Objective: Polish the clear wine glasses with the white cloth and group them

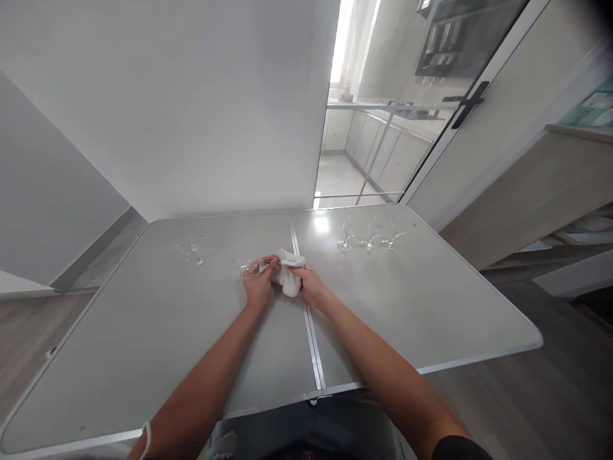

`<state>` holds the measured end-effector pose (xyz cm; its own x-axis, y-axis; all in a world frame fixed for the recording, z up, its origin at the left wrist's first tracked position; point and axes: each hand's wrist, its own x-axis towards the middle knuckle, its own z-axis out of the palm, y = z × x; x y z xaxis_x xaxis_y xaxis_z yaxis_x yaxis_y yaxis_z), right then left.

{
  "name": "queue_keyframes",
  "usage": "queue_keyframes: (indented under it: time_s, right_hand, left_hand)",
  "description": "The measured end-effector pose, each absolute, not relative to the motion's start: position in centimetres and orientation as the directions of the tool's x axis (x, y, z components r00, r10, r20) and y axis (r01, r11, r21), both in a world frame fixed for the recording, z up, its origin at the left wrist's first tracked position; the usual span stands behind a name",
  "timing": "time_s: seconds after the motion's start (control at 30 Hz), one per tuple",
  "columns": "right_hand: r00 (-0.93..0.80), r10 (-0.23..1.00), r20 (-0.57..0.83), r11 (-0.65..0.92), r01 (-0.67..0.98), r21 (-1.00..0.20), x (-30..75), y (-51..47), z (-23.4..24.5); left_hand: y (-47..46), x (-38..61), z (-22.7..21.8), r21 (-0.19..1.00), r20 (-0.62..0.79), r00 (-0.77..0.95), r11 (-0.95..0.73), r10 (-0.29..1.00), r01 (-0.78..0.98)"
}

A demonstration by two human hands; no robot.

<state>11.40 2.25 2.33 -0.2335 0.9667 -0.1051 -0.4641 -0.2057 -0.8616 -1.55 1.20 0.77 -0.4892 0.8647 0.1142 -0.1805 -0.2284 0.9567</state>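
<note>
Near the middle seam of the table, my left hand is closed around a clear stemmed glass lying on its side, its bowl toward the left. A white cloth covers the glass's other end, so its foot is hidden. My right hand grips this cloth from the right, fingers bunched into it. Both hands are just above the tabletop, close together.
Three clear stemmed glasses stand in a row on the table's right half, toward the back. At the left lie transparent glass-like items, too faint to make out. The grey folding table meets a white wall; a glazed door is behind.
</note>
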Motion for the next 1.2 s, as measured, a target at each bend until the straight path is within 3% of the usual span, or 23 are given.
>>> queue_keyframes:
  time_s: [0.27, 0.43, 0.53, 0.6, 0.63, 0.7, 0.77, 0.83, 0.93, 1.07, 1.2]
  right_hand:
    - [-0.143, 0.983, -0.111, -0.165, -0.459, -0.873, 12.3, 2.6, 2.5]
    - [-0.018, 0.997, 0.069, 0.062, -0.278, -0.959, 14.8, 3.3, 4.3]
    - [-0.195, 0.968, 0.16, 0.123, -0.191, -0.974, 15.4, 2.7, 5.4]
    - [-0.387, 0.915, 0.115, 0.067, -0.136, -0.988, 15.2, 2.1, 5.7]
    - [-0.425, 0.901, 0.084, 0.057, -0.076, -0.995, 14.9, 1.9, 5.7]
    - [-0.33, 0.939, 0.1, 0.138, 0.094, -0.986, 14.3, 1.5, 5.3]
    - [-0.183, 0.952, 0.245, 0.29, 0.286, -0.913, 13.7, 1.4, 4.8]
    - [-0.182, 0.911, 0.369, 0.411, 0.45, -0.793, 13.3, 1.5, 4.5]
    - [-0.304, 0.893, 0.331, 0.448, 0.66, -0.603, 12.9, 1.5, 4.1]
    - [-0.313, 0.919, 0.24, 0.386, 0.84, -0.381, 12.5, 1.5, 3.8]
    - [-0.289, 0.914, 0.286, 0.377, 0.866, -0.328, 13.0, 1.9, 4.1]
  left_hand:
    - [1.2, -1.6, 0.8, 0.963, 0.143, -0.496, -0.236, 0.856, -0.129]
    - [1.7, -2.1, 0.1, 0.964, 0.109, -0.558, -0.225, 0.823, -0.144]
    - [1.9, -2.2, -0.2, 0.975, 0.115, -0.534, -0.199, 0.838, -0.103]
    - [1.8, -2.3, -0.2, 0.978, 0.12, -0.506, -0.19, 0.854, -0.088]
    - [1.8, -2.3, -0.2, 0.978, 0.126, -0.488, -0.19, 0.864, -0.084]
    - [1.7, -2.2, 0.0, 0.978, 0.142, -0.444, -0.196, 0.885, -0.078]
    - [1.5, -2.0, 0.1, 0.975, 0.159, -0.396, -0.207, 0.904, -0.081]
    - [1.3, -1.8, 0.3, 0.971, 0.176, -0.353, -0.22, 0.919, -0.088]
    - [1.0, -1.3, 0.6, 0.973, 0.177, -0.27, -0.21, 0.946, -0.098]
    - [0.6, -0.8, 1.1, 0.976, 0.134, -0.189, -0.162, 0.973, -0.145]
    - [0.7, -0.8, 1.2, 0.958, 0.173, -0.159, -0.203, 0.972, -0.202]
